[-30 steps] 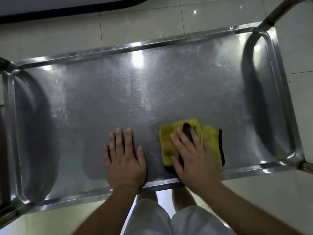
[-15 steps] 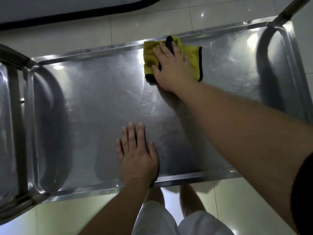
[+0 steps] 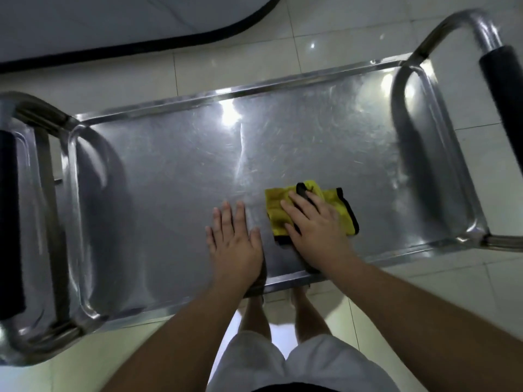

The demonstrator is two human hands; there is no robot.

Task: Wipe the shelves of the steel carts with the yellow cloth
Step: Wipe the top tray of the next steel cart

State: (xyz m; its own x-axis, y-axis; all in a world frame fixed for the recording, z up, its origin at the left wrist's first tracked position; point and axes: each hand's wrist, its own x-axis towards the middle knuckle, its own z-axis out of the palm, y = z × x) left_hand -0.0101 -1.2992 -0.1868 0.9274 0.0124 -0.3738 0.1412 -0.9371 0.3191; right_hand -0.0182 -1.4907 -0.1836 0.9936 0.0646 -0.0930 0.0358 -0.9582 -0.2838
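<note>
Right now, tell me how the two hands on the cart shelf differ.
The left hand lies flat on bare steel of the shelf; the right hand presses the yellow cloth. The right hand reaches slightly farther in than the left. Both have straight fingers, palms down, near the front rim.

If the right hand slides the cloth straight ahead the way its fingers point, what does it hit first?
The right hand on the cloth points up and slightly left across bare shelf. The way looks free until the far rim, likely the first contact.
</note>
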